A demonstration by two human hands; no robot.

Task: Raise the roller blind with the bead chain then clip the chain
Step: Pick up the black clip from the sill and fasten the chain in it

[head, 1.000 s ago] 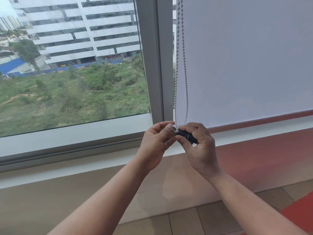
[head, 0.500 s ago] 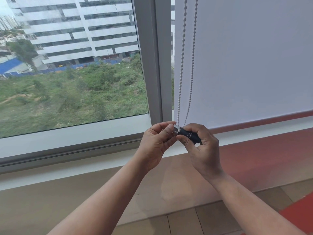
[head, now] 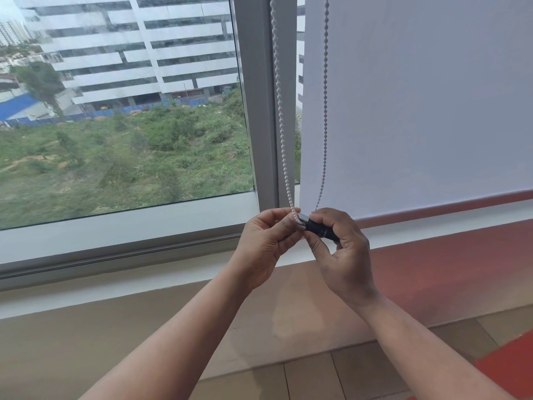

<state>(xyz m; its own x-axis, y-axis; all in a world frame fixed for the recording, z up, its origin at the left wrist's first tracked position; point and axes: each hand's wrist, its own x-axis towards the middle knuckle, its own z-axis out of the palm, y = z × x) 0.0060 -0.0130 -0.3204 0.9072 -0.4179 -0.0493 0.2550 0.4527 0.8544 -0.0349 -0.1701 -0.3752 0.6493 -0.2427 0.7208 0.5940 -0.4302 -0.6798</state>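
A white roller blind [head: 418, 105] covers the right window pane, its bottom bar just above the sill. A white bead chain [head: 281, 111] hangs in two strands beside the window post and meets at my hands. My right hand [head: 340, 249] grips a black clip [head: 320, 229] with a silver end. My left hand [head: 268, 241] pinches the lowest beads of the chain against that silver end. Where chain and clip meet is partly hidden by my fingers.
A grey window post [head: 259, 96] stands just left of the chain. The white sill [head: 129, 229] runs below the glass. A beige wall with a red section [head: 450, 267] lies under it, then tiled floor [head: 311, 379].
The two chain strands have spread wider apart, the left one now slanting across the window post. My hands stay together at the clip in nearly the same place.
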